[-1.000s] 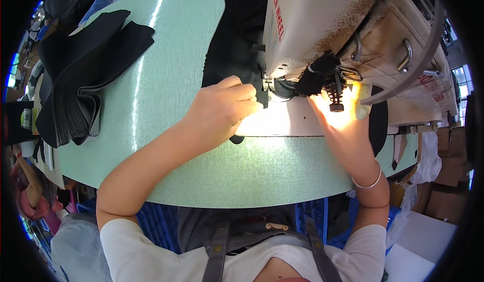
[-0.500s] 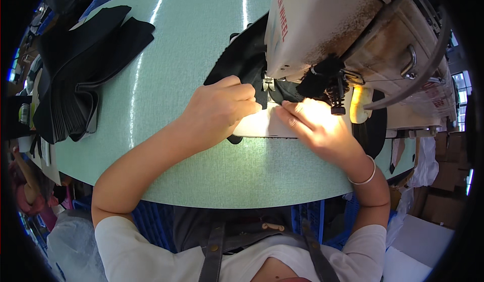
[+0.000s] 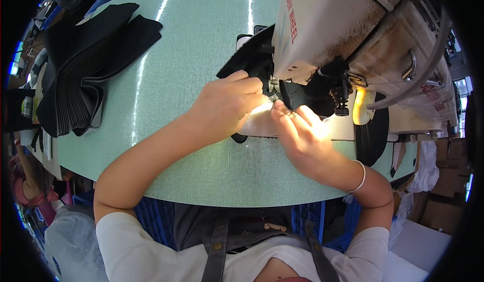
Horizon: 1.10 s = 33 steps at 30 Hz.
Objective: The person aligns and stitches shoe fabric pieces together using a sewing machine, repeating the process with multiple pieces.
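Observation:
Under the head of a sewing machine point(image 3: 322, 35) lies a black fabric piece point(image 3: 247, 57), reaching out on both sides of the presser foot point(image 3: 274, 85). My left hand point(image 3: 229, 103) is closed at the fabric's near left edge, its fingertips partly hidden beside the foot. Just right of it, my right hand point(image 3: 302, 138) pinches close in front of the foot, thumb and forefinger together. What is in that pinch is too small to tell. Both hands' fingertips nearly meet above the pale machine bed point(image 3: 262, 125), lit by a bright lamp.
A thick stack of folded black pieces point(image 3: 75, 80) lies at the table's left. More black material point(image 3: 373, 141) hangs by the machine's right side. A grey hose point(image 3: 428, 75) curves past the machine head. Blue crates point(image 3: 156, 224) stand below the green table point(image 3: 201, 181).
My right hand has drawn its fingers together and turned upward, off the flat fabric. The fabric right of the foot looks raised and folded. My left hand stays beside the foot.

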### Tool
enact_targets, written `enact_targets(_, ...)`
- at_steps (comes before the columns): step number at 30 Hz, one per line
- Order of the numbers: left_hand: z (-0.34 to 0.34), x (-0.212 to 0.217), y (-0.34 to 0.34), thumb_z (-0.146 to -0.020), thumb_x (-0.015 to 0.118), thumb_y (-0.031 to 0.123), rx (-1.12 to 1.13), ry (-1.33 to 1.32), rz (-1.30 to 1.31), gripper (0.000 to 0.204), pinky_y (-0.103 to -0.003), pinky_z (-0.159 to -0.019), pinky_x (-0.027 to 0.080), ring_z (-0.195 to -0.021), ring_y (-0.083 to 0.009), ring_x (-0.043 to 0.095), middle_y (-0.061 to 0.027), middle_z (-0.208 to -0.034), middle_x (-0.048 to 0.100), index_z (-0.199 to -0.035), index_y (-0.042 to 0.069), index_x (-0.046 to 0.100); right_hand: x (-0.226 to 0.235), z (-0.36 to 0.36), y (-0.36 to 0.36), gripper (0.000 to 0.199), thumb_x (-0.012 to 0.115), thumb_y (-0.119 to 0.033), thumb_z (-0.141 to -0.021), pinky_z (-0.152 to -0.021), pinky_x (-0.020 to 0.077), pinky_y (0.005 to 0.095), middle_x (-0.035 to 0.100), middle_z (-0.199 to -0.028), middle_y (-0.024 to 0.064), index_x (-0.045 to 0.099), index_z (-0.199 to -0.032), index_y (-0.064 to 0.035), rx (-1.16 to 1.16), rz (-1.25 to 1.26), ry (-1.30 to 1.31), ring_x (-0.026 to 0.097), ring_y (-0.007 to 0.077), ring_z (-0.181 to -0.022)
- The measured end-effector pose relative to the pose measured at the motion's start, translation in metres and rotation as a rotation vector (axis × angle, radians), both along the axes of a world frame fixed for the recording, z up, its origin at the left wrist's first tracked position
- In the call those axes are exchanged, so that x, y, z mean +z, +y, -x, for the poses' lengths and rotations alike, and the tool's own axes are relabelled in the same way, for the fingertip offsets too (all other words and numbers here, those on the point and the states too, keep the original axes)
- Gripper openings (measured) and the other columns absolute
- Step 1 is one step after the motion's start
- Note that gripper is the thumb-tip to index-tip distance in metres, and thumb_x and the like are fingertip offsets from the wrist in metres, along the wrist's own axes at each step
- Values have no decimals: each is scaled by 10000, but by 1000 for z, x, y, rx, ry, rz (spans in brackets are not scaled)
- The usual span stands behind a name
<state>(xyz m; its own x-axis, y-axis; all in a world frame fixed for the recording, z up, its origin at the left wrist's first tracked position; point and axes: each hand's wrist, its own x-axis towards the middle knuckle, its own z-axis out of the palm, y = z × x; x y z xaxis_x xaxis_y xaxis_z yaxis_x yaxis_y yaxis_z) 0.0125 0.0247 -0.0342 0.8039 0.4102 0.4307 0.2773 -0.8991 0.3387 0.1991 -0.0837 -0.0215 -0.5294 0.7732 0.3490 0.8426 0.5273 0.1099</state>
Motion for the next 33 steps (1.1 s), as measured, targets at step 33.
enact_targets(33,17,27,3,-716,620,91,-132,259,-489,74,-343,-889,401,-840,-166,534,-74,-1062,664,-762,95,562,8,-40,14,255,603,-119,-824,-962,417,405,642,-1183,-6,656,-1072,-94,-23,-101,-92,611,189,-1031)
